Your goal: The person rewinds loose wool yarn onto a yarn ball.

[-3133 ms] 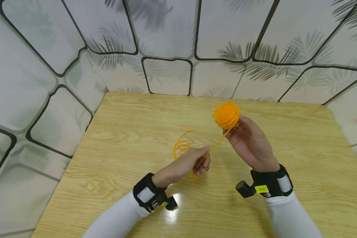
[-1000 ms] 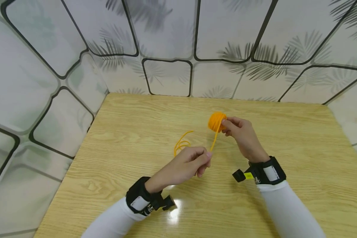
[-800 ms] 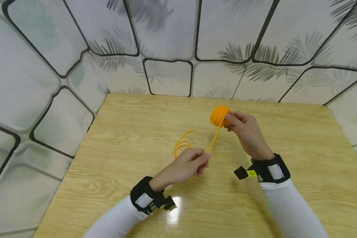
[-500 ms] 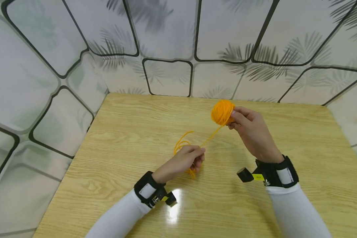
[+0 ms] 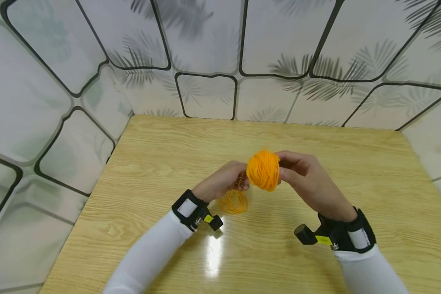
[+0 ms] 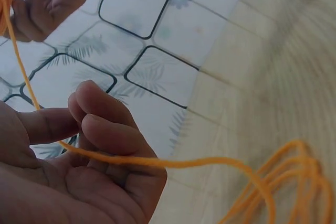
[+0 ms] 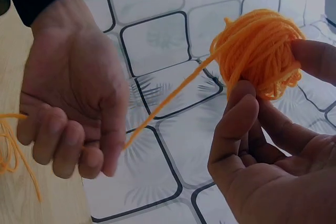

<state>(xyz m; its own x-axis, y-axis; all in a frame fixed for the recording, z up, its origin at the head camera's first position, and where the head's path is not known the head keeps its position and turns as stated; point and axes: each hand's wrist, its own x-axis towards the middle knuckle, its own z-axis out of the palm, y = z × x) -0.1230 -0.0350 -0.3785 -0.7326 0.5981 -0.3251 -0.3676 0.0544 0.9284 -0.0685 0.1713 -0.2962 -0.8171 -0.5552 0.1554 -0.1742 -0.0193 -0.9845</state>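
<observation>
An orange ball of yarn [image 5: 263, 170] is held up over the table by my right hand [image 5: 308, 183], pinched between thumb and fingers at its right side. My left hand [image 5: 224, 179] is just left of the ball and partly behind it. Its thumb and curled fingers grip the yarn strand [image 7: 168, 99], which runs taut up to the ball in the right wrist view. In the left wrist view the strand [image 6: 142, 161] crosses the left palm and leaves past the little-finger side. From there it drops to loose loops of yarn [image 5: 233, 202] on the table below the left hand.
The wooden table [image 5: 161, 151] has a pale grain and a bright light reflection near the front. A patterned wall [image 5: 209, 96] borders its back, and another wall stands on the left. Each wrist carries a black strap with a small camera [image 5: 305, 234].
The ball has come down and toward the left in my right hand, after rising earlier. My left hand has moved up to beside it, still gripping the strand. More of the table loops now show.
</observation>
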